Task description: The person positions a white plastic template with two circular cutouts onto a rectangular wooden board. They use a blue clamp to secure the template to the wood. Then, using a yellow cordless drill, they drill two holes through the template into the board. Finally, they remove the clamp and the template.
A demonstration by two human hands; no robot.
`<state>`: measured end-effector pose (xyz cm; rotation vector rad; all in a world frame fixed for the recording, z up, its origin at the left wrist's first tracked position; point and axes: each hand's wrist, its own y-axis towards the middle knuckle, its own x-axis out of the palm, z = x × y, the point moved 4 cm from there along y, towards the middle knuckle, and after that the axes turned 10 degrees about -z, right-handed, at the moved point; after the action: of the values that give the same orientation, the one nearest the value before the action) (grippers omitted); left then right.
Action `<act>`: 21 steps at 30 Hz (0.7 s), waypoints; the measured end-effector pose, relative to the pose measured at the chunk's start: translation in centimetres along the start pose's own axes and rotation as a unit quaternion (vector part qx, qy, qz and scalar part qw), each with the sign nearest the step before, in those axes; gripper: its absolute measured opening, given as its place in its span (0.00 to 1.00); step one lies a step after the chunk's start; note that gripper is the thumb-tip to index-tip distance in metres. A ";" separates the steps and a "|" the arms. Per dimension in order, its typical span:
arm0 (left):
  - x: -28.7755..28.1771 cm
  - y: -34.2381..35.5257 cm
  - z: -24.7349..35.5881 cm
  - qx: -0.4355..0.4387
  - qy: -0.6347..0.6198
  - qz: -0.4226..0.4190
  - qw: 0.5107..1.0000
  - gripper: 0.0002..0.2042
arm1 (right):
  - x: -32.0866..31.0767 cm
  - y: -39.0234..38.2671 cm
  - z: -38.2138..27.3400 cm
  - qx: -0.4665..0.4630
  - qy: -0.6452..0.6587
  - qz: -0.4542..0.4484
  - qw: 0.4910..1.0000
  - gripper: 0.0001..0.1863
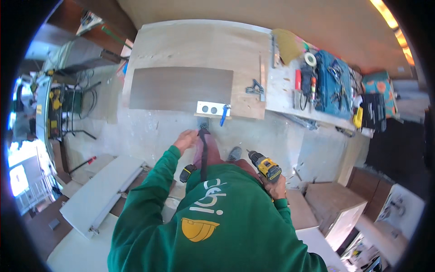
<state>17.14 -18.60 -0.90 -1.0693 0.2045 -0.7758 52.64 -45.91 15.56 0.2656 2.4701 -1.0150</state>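
My right hand (pixel 275 187) grips a yellow and black cordless drill (pixel 267 167) at my right side, its bit pointing forward and left. Beside my left thigh, my left hand (pixel 186 140) holds nothing that I can see; its fingers look loosely apart, near a dark strap (pixel 204 154) hanging from my waist. On the workbench (pixel 195 47) ahead lies a grey-brown panel (pixel 179 89). A white plate with two round holes (pixel 212 109) sits at the panel's near right edge, with a blue-handled clamp (pixel 224 115) at its right end. Neither hand touches the panel.
Another clamp (pixel 256 87) lies on the bench's right part. Further right stand a blue tool bag (pixel 333 84), a tape roll (pixel 310 59) and a black case (pixel 374 111). White hinged doors (pixel 102 195) lie at lower left; a cabinet box (pixel 333 206) stands at lower right.
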 end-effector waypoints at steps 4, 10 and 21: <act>12.2 -2.5 7.5 0.142 -0.040 -0.014 0.989 0.31 | -1.4 -3.1 2.9 -0.125 0.054 0.025 0.990 0.31; 29.0 -1.9 8.4 0.077 -0.306 -0.173 0.933 0.39 | -1.8 -3.3 3.5 -0.147 0.208 0.066 0.965 0.23; 36.6 -6.2 13.7 0.201 -0.422 -0.200 0.861 0.22 | -1.9 -4.1 4.5 -0.168 0.333 0.023 0.928 0.29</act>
<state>47.61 -34.50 18.62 -0.9634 -0.9220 -0.6051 54.38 -52.00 16.22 0.6379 3.1649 -0.5025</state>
